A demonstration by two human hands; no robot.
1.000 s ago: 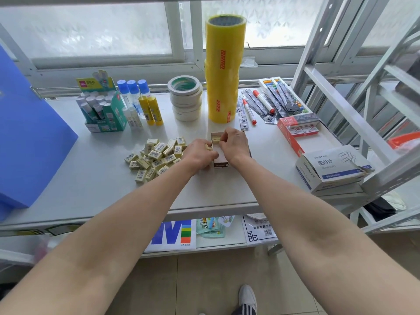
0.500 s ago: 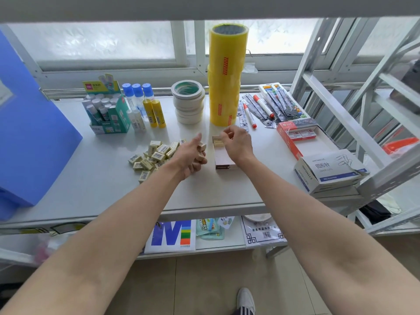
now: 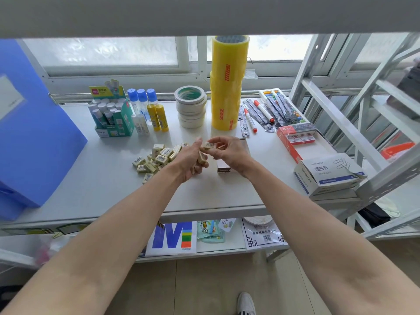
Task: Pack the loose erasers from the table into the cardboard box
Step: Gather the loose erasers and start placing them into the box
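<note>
White worktop (image 3: 91, 189) by frosted window (image 3: 102, 51); tape stack (image 3: 227, 87), glue sticks (image 3: 156, 114) behind. Left hand (image 3: 191, 159) clutches erasers (image 3: 201, 156); right hand (image 3: 229, 150) pinches one eraser (image 3: 208, 145), hiding most of the cardboard box (image 3: 223, 165). Loose pile (image 3: 156, 155) left, probably twenty-odd.

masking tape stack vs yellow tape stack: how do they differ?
The masking tape stack is cream, low and wide, showing a green inner core; the yellow tape stack is glossy yellow, much taller, with red printed marks. Both are rolls stacked upright on the table, side by side near the window.

Cream erasers (image 3: 156, 159) heaped loose left of the small cardboard box (image 3: 223, 165), one eraser (image 3: 208, 146) pinched above.
</note>
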